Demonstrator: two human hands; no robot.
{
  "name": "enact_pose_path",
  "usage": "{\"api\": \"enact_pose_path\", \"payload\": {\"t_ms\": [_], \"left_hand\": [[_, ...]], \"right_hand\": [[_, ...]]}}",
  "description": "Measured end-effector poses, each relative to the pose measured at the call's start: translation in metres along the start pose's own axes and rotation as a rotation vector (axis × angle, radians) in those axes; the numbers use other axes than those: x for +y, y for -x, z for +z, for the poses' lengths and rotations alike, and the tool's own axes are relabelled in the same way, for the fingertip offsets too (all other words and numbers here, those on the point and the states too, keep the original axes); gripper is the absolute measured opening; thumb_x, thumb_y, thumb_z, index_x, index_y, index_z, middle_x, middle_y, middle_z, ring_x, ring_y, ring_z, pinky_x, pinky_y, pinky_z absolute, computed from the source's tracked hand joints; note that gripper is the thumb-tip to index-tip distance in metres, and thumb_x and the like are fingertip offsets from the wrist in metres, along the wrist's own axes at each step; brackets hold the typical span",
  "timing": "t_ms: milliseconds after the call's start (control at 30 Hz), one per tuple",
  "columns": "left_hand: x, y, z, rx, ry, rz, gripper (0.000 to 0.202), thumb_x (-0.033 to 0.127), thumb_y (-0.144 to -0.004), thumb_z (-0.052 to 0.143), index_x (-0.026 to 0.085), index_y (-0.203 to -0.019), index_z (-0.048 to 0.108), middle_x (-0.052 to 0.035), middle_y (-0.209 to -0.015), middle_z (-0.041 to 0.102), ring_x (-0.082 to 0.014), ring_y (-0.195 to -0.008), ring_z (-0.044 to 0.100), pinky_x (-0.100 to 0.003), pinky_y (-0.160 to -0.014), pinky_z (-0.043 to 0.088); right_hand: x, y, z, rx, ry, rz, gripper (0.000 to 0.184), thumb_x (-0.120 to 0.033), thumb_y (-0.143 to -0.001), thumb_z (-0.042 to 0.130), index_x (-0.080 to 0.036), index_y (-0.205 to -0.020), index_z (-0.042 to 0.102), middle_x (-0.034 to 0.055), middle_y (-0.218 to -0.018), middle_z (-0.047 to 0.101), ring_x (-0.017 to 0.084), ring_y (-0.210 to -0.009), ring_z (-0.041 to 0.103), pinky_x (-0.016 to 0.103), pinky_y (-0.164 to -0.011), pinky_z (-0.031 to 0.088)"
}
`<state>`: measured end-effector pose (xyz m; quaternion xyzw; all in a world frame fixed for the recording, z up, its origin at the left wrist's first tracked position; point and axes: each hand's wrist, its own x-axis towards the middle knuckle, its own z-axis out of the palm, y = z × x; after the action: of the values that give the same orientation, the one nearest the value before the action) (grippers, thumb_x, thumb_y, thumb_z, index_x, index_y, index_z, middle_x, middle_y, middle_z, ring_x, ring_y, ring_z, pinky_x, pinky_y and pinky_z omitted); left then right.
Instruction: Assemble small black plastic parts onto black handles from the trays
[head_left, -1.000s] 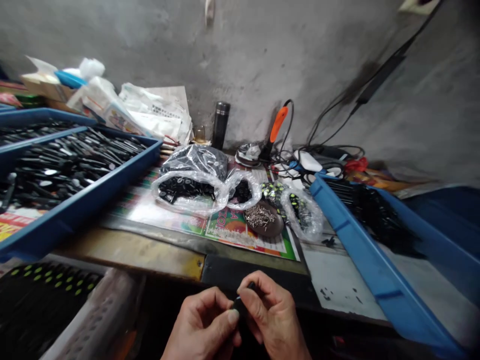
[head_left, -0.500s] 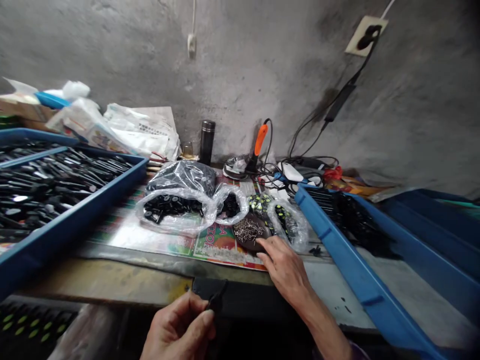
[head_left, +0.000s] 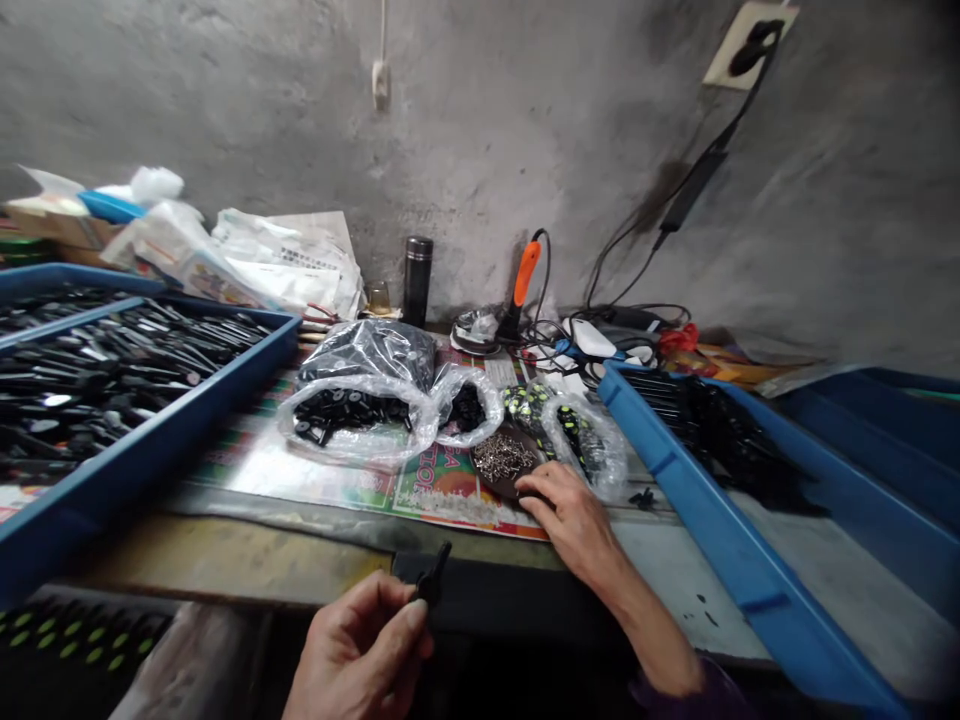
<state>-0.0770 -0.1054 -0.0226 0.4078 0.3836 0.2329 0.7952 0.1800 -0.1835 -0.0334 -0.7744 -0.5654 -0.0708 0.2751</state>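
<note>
My left hand is at the bottom, below the bench edge, closed on a small black plastic part that sticks up between thumb and fingers. My right hand reaches forward onto the bench, fingers curled down at the near rim of a dark round dish holding several small metal screws. Whether it has a screw pinched is hidden. Just right of it lies a clear bag of black and green parts.
A blue tray of black parts stands at left, another blue tray at right. Clear bags of black parts lie mid-bench. An orange-handled tool, a black flask and cables sit by the wall.
My right hand left the black part, reached out to the screw dish and curled its fingers at the rim. My left hand kept the part. The view tilted up.
</note>
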Motion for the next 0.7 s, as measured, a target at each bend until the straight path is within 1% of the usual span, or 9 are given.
{"api": "enact_pose_path", "payload": {"t_ms": [100,233,333,433,533,633,700], "left_hand": [[-0.001,0.001,0.000,-0.005,-0.009,-0.015,0.053,0.056,-0.053,0.089,0.015,-0.071,0.061,0.0013,-0.050,0.062,-0.0015,-0.034,0.038,-0.011,-0.034,0.022],[-0.005,0.000,-0.002,-0.057,-0.015,-0.030,0.053,0.057,-0.057,0.087,0.016,-0.074,0.058,0.0015,-0.052,0.064,-0.0019,-0.034,0.039,-0.012,-0.034,0.026],[-0.008,0.001,-0.003,-0.084,-0.013,-0.023,0.051,0.056,-0.061,0.086,0.016,-0.075,0.057,0.0021,-0.053,0.064,-0.0017,-0.033,0.038,-0.012,-0.033,0.025],[-0.010,0.003,-0.003,-0.100,-0.003,-0.011,0.050,0.055,-0.063,0.085,0.016,-0.075,0.056,0.0023,-0.054,0.064,-0.0013,-0.033,0.038,-0.012,-0.033,0.025],[-0.011,0.004,-0.002,-0.099,-0.003,0.010,0.048,0.054,-0.064,0.084,0.015,-0.075,0.057,0.0020,-0.055,0.065,-0.0014,-0.034,0.038,-0.013,-0.033,0.025],[-0.012,0.005,0.000,-0.092,-0.002,0.010,0.048,0.053,-0.064,0.085,0.016,-0.074,0.057,0.0021,-0.055,0.064,-0.0019,-0.034,0.039,-0.013,-0.034,0.026],[-0.013,0.005,0.001,-0.089,-0.004,0.001,0.047,0.053,-0.064,0.085,0.016,-0.073,0.057,0.0026,-0.054,0.063,-0.0022,-0.034,0.039,-0.014,-0.035,0.026]], "right_hand": [[0.001,-0.003,-0.002,0.001,-0.055,0.004,0.011,-0.015,-0.085,0.059,-0.018,-0.080,0.068,0.0050,-0.086,0.065,0.023,-0.087,0.057,0.037,-0.081,0.045],[0.003,-0.006,-0.001,0.021,-0.108,0.011,0.013,-0.018,-0.084,0.058,-0.019,-0.072,0.062,0.0042,-0.080,0.063,0.023,-0.083,0.056,0.036,-0.077,0.043],[0.002,-0.006,-0.001,0.042,-0.130,0.013,0.017,-0.021,-0.085,0.057,-0.019,-0.069,0.060,0.0042,-0.075,0.062,0.023,-0.079,0.055,0.036,-0.074,0.041],[-0.005,-0.001,-0.005,0.065,-0.150,0.007,0.020,-0.025,-0.088,0.054,-0.019,-0.070,0.060,0.0048,-0.074,0.062,0.023,-0.078,0.055,0.036,-0.073,0.041],[-0.027,0.013,-0.012,0.082,-0.177,-0.011,0.022,-0.027,-0.093,0.052,-0.019,-0.075,0.059,0.0051,-0.077,0.062,0.023,-0.078,0.056,0.034,-0.072,0.042],[-0.060,0.032,-0.016,0.097,-0.252,-0.042,0.023,-0.028,-0.099,0.051,-0.020,-0.079,0.058,0.0043,-0.079,0.061,0.020,-0.077,0.057,0.030,-0.069,0.045],[-0.082,0.045,-0.013,0.112,-0.323,-0.075,0.026,-0.030,-0.101,0.052,-0.020,-0.077,0.056,0.0025,-0.076,0.060,0.018,-0.073,0.057,0.027,-0.066,0.046]]}}
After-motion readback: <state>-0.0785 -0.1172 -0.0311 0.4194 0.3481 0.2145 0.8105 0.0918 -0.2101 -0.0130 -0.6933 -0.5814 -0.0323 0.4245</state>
